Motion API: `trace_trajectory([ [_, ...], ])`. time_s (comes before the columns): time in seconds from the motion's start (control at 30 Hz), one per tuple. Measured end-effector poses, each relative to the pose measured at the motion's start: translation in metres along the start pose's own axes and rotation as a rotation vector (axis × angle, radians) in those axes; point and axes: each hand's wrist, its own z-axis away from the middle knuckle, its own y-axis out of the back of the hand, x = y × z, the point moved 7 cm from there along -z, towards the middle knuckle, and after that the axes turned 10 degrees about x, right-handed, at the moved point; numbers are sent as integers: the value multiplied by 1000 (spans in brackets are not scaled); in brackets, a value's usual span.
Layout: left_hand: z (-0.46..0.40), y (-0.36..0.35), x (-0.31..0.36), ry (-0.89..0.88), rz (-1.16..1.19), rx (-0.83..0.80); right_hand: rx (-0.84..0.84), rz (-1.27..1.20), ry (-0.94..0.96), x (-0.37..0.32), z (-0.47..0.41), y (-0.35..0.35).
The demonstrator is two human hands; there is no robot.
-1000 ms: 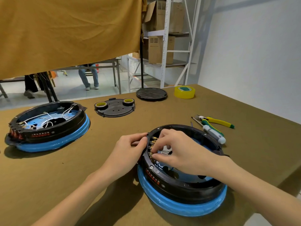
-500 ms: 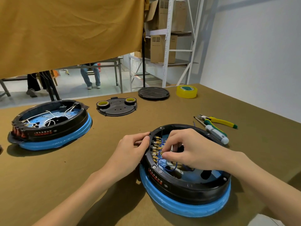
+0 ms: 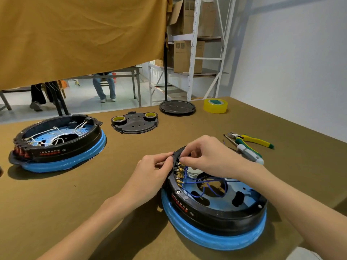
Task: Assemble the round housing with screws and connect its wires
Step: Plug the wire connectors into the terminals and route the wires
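Observation:
A round black housing [image 3: 216, 215] with a blue rim lies on the brown table in front of me. Blue wires [image 3: 207, 186] loop inside it and run to a row of brass terminals [image 3: 179, 175] on its left inner wall. My left hand [image 3: 154, 174] grips the housing's left outer wall beside those terminals. My right hand [image 3: 208, 156] reaches over the far rim, with its fingertips pinched on a blue wire end at the uppermost terminal. A second housing [image 3: 58, 141] with white wires sits at the far left.
A screwdriver [image 3: 247, 152] and yellow-handled pliers [image 3: 253, 140] lie right of the housing. A black cover plate [image 3: 135, 123] carrying two tape rolls, a black disc [image 3: 177, 107] and a yellow tape roll [image 3: 215, 106] stand further back. The table's edge runs along the right.
My right hand has moved from the middle terminals up toward the far rim, uncovering the blue wires inside. My left hand has kept its hold on the outer wall.

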Motion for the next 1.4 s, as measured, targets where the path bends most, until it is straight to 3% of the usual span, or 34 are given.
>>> trace_trajectory([
  [0.4, -3, 1, -4, -1, -71, 21, -90, 66, 54, 4, -3, -2],
  [0.67, 8, 4, 3, -36, -56, 161, -77, 49, 49, 5, -2, -4],
  [0.9, 5, -2, 14, 44, -363, -93, -69, 94, 40, 5, -4, -6],
  [1.0, 3, 0, 15, 112, -385, -206, -62, 66, 31, 6, -3, -6],
  [1.4, 7, 3, 18, -55, -718, -136, -17, 114, 36, -6, 1, -12],
])
